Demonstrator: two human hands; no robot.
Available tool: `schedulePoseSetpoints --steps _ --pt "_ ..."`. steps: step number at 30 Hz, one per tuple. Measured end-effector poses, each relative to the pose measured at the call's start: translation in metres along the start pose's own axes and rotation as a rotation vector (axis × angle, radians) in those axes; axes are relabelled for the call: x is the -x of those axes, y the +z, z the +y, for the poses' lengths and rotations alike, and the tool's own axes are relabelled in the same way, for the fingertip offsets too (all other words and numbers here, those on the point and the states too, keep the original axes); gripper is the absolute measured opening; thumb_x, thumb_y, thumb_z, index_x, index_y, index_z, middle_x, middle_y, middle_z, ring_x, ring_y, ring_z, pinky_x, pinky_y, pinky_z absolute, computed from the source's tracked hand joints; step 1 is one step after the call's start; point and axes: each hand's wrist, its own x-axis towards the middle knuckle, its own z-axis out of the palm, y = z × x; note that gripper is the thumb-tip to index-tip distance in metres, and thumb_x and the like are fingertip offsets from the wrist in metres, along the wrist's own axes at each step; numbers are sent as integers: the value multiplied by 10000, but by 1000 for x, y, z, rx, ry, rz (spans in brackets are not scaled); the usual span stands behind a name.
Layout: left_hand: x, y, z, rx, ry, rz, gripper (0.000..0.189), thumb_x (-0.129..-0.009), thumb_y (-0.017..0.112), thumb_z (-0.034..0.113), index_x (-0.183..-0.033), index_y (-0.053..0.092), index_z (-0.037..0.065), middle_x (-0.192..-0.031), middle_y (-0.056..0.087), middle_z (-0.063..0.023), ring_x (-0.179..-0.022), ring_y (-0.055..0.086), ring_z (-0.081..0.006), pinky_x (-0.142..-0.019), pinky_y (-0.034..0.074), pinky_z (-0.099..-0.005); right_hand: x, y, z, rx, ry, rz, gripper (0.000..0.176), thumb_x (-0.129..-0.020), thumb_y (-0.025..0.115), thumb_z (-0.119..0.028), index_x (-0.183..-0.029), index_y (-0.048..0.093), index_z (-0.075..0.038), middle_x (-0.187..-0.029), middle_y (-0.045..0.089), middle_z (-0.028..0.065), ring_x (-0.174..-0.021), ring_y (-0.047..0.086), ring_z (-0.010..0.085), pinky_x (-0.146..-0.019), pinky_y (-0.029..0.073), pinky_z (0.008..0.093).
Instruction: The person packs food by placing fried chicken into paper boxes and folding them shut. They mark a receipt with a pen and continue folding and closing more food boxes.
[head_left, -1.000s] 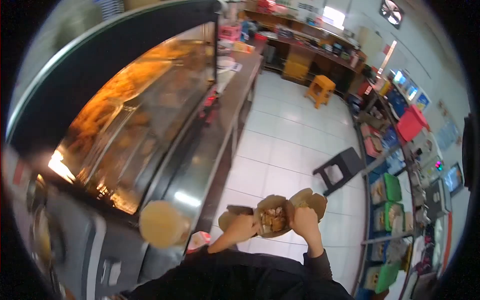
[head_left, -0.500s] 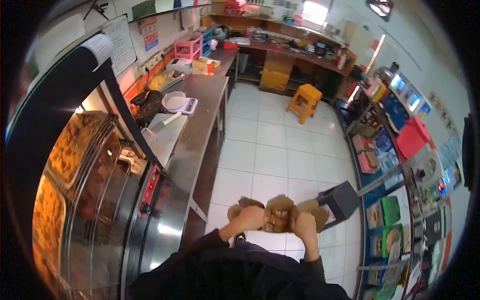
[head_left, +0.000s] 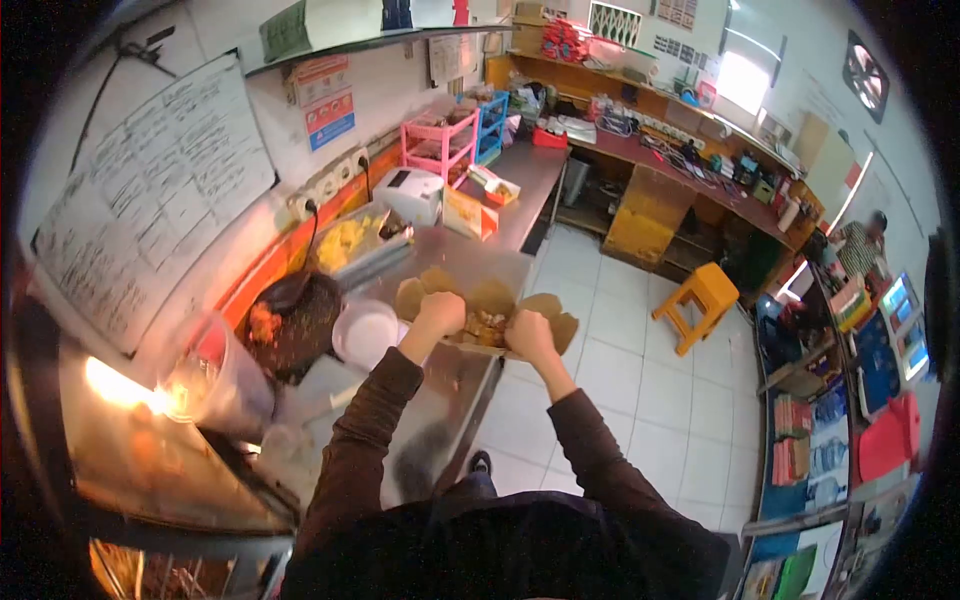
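Observation:
A brown paper food box (head_left: 492,297) with its flaps spread is held up in front of me, over the edge of the metal counter (head_left: 458,385). Pieces of browned food (head_left: 484,330) lie inside it. My left hand (head_left: 440,314) is closed on the box's left side, and my right hand (head_left: 530,333) grips the right side. The fingers curl inward over the rim, so their tips are hidden. Just left of the box, a white bowl (head_left: 365,335) sits on the counter, partly behind my left arm.
A dark stone mortar (head_left: 295,325) and a clear plastic container (head_left: 215,375) stand on the left. Behind them are a tray of yellow food (head_left: 345,240) and a pink rack (head_left: 440,140). An orange stool (head_left: 697,305) stands on the tiled floor. Far right, a person (head_left: 860,245) is by the shelves.
My view has shifted forward past the lit food display. Both hands have carried the open box from above the floor to the counter's edge, still gripping it.

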Motion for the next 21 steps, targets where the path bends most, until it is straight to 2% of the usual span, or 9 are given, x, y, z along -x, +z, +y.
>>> schedulePoseSetpoints --steps 5,8,10,12,13,17,18,20,21 --pt "-140 26 -85 -17 -217 -21 213 -799 522 169 -861 705 81 -922 678 -138 -848 653 -303 -703 505 -422 -139 87 5 -74 -41 -186 262 -765 569 -215 -801 666 26 -811 629 267 -795 628 423 -689 515 459" --pt "-142 41 -98 277 -163 352 162 -785 533 151 -764 683 95 -828 647 -136 -797 605 -321 -663 455 -453 -177 104 5 -2 -247 -228 450 -802 607 -423 -861 663 20 -874 633 268 -819 627 404 -693 493 464" --pt "-110 17 -85 469 -259 550 138 -778 549 162 -793 664 85 -830 640 -140 -816 598 -321 -697 460 -435 -190 82 -3 -208 -446 -193 509 -834 565 -474 -923 654 19 -870 643 241 -793 630 368 -666 475 472" --pt "-72 -12 -71 556 -381 765 134 -770 566 172 -821 645 75 -831 633 -144 -835 590 -321 -731 466 -417 -233 110 13 157 -319 -503 537 -811 583 -486 -989 630 18 -910 652 225 -809 623 371 -701 478 448" --pt "-45 -19 -75 507 -417 910 146 -796 562 199 -816 652 85 -819 642 -128 -765 606 -306 -674 477 -404 -231 92 12 -139 -442 -431 529 -802 584 -500 -970 636 -1 -927 651 209 -813 621 363 -706 481 432" --pt "98 -65 -77 -95 -694 1135 164 -839 556 252 -766 659 147 -746 647 -50 -603 604 -264 -538 478 -372 -256 85 30 -214 -656 -314 266 -813 616 -177 -1019 619 -9 -884 616 170 -777 592 274 -674 469 369" --pt "141 -96 -64 -95 -637 1559 176 -850 538 243 -759 631 125 -666 605 -70 -569 590 -245 -515 472 -372 -259 91 45 -433 -707 -250 164 -784 636 -113 -916 645 -16 -745 607 111 -670 573 210 -588 459 337" --pt "230 -133 -49 -164 -848 1784 66 -855 523 62 -908 561 69 -763 588 -84 -626 609 -215 -581 483 -309 -270 99 63 -632 -997 -413 250 -790 627 -49 -1033 627 6 -734 596 73 -651 545 167 -572 443 288" --pt "268 -149 -46 -220 -824 2030 204 -851 505 -33 -1046 507 26 -857 597 -92 -665 614 -201 -643 485 -285 -262 86 56 -598 -861 -469 177 -790 624 -66 -951 639 5 -714 596 69 -614 540 159 -549 436 289"
